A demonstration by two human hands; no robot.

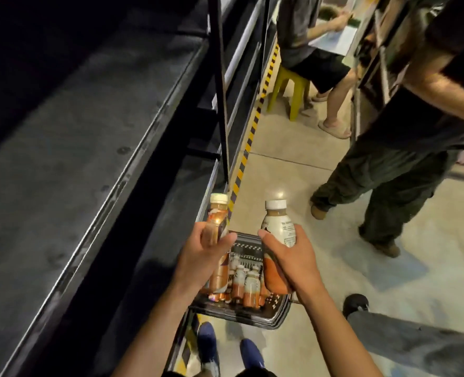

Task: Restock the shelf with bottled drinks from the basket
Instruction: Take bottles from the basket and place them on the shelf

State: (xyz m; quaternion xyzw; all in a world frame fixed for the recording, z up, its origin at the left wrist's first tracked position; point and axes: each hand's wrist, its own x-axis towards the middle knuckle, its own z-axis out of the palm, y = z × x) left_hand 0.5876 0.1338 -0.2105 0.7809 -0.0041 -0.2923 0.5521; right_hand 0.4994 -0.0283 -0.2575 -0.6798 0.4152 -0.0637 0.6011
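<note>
A: Since the count runs from the left, what is item one?
B: Item one: shelf (89, 118), dark metal, grey deck, raised lip along its front edge. Item two: left hand (200, 259), fingers wrapped round an orange bottle (217, 216), cap up.
A: And lower down?
B: Item three: basket (241, 312), beneath and between the hands, more bottles (245, 284) upright inside. Item four: right hand (290, 259), clasping a white-and-orange bottle (278, 224), cap up.
A: Hazards?
B: With both hands loaded, neither could steady a bottle that catches the shelf lip, so a topple or drop seems likely. A bystander (375, 186) stands near on the right, and a swung elbow could bump them.
</note>
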